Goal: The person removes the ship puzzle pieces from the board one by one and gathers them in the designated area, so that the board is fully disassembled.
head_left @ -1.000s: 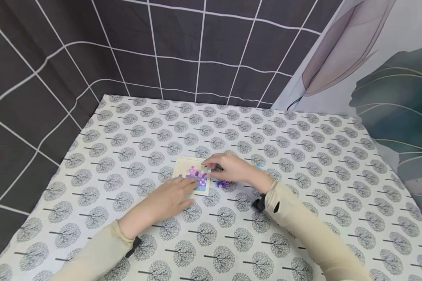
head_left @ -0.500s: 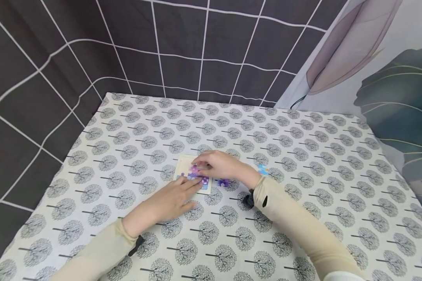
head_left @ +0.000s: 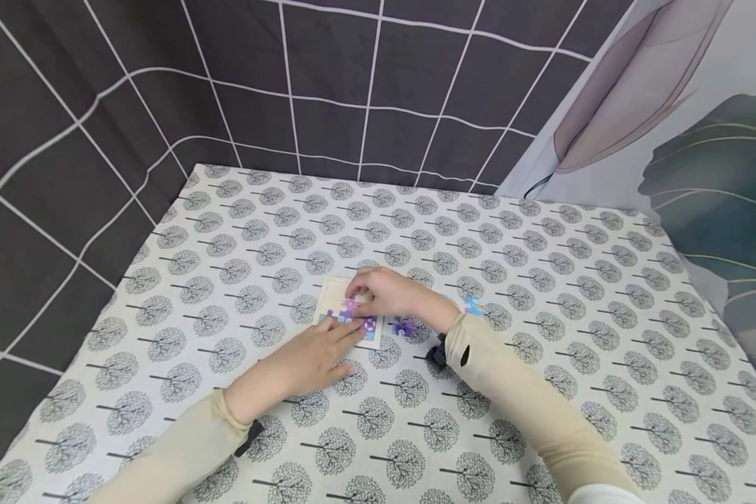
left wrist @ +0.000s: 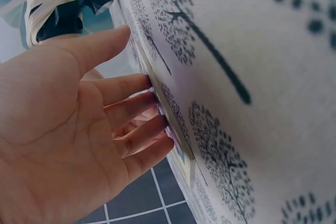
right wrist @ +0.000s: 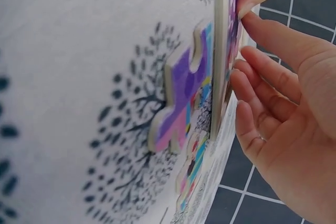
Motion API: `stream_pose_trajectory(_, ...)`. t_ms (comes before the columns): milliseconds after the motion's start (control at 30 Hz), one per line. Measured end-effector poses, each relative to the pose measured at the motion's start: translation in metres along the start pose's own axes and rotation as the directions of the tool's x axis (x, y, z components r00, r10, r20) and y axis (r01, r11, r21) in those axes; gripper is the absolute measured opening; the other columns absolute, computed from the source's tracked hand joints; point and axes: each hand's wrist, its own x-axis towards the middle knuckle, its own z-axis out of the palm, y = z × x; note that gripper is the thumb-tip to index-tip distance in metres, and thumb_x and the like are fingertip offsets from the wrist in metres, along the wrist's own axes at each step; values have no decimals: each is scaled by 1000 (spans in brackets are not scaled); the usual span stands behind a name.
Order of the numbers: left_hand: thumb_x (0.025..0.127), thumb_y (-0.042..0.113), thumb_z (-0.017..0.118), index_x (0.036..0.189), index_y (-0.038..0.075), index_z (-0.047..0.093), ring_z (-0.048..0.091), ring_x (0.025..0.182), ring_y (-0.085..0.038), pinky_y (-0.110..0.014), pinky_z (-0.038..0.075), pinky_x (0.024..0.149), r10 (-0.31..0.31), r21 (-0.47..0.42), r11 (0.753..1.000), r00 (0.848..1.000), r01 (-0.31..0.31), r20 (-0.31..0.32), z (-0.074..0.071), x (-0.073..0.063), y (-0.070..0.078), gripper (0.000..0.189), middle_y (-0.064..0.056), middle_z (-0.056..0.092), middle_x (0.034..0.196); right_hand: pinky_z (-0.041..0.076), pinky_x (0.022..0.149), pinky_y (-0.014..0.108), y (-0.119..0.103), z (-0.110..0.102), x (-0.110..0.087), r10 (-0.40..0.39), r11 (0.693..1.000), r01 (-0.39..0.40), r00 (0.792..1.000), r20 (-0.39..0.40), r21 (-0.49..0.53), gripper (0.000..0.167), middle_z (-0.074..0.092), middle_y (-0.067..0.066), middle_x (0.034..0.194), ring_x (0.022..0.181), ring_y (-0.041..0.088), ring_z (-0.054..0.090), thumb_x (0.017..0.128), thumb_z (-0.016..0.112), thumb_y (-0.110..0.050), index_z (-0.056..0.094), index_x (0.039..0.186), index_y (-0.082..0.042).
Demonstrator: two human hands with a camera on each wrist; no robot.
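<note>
A small cream puzzle tray (head_left: 331,288) lies on the tablecloth, partly filled with pink, purple and blue pieces. My left hand (head_left: 307,357) rests straight fingers on the tray's near part; the left wrist view shows its fingertips at the tray's edge. Over the tray's right side, my right hand (head_left: 387,292) curves its thumb and fingers about a pinkish puzzle piece (head_left: 353,304) within the tray. The right wrist view shows the right fingertips (right wrist: 239,77) against the tray from the side, the held piece largely hidden. A loose purple puzzle piece (head_left: 403,326) lies just right of the tray.
Farther right, a light-blue puzzle piece with some orange (head_left: 474,306) lies on the tree-print tablecloth (head_left: 378,420). A dark gridded curtain (head_left: 321,63) hangs behind the table, with a leaf-patterned cloth (head_left: 718,196) at the right.
My right hand has moved left and lower over the tray, bringing the piece in among the others. My left hand has stayed on the tray. More of the light-blue piece shows.
</note>
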Motion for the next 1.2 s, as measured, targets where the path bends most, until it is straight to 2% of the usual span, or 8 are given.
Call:
stream_pose_trajectory(200, 94, 39, 50, 144, 5, 32, 29, 133, -42, -52, 28, 110, -15, 8, 1000, 1000, 15, 6, 2, 0, 1, 63, -12, 27, 151, 47, 89, 25, -1, 1, 5, 48, 999, -48, 998, 40, 10, 32, 63, 1, 101, 96, 14, 56, 78, 75, -21, 67, 105, -8)
stream_pose_trajectory(433, 94, 37, 51, 144, 4, 32, 28, 134, -42, -52, 28, 110, -12, 9, 1000, 1000, 12, 1, 2, -1, 1, 63, -13, 28, 151, 47, 86, 23, -5, 0, 11, 112, 989, -117, 992, 65, 87, 33, 62, 3, 99, 94, 15, 55, 71, 80, -17, 69, 101, -8)
stream_pose_trajectory(633, 94, 35, 51, 144, 3, 32, 28, 133, -45, -55, 29, 109, -10, 0, 1000, 1000, 10, 0, 2, -1, 2, 62, -14, 28, 151, 47, 78, 20, -14, -3, 14, 245, 954, -254, 967, 72, 157, 29, 61, 1, 91, 86, 14, 53, 67, 82, -12, 72, 94, -8)
stream_pose_trajectory(733, 94, 34, 52, 144, 3, 32, 28, 133, -45, -54, 29, 109, -8, 0, 1000, 1000, 8, 4, 2, -2, 2, 62, -15, 27, 151, 47, 77, 21, -17, -4, 15, 278, 945, -287, 957, 80, 154, 29, 60, 1, 90, 85, 14, 52, 66, 83, -12, 72, 93, -8)
stream_pose_trajectory(900, 94, 34, 51, 143, 2, 33, 27, 133, -45, -55, 28, 109, -9, -3, 1000, 1000, 9, 9, 1, -2, 3, 62, -15, 27, 151, 46, 77, 22, -18, -2, 14, 262, 955, -271, 962, 79, 124, 27, 58, 1, 90, 85, 14, 52, 69, 81, -12, 70, 94, -8)
stream_pose_trajectory(1200, 94, 40, 49, 144, 4, 33, 25, 135, -43, -53, 25, 111, -14, 35, 999, 1000, 14, -2, 3, 0, 2, 63, -13, 26, 151, 49, 75, 17, -16, 2, 9, 176, 978, -175, 984, 0, 113, 29, 61, 1, 88, 82, 12, 56, 69, 81, -11, 67, 94, -5)
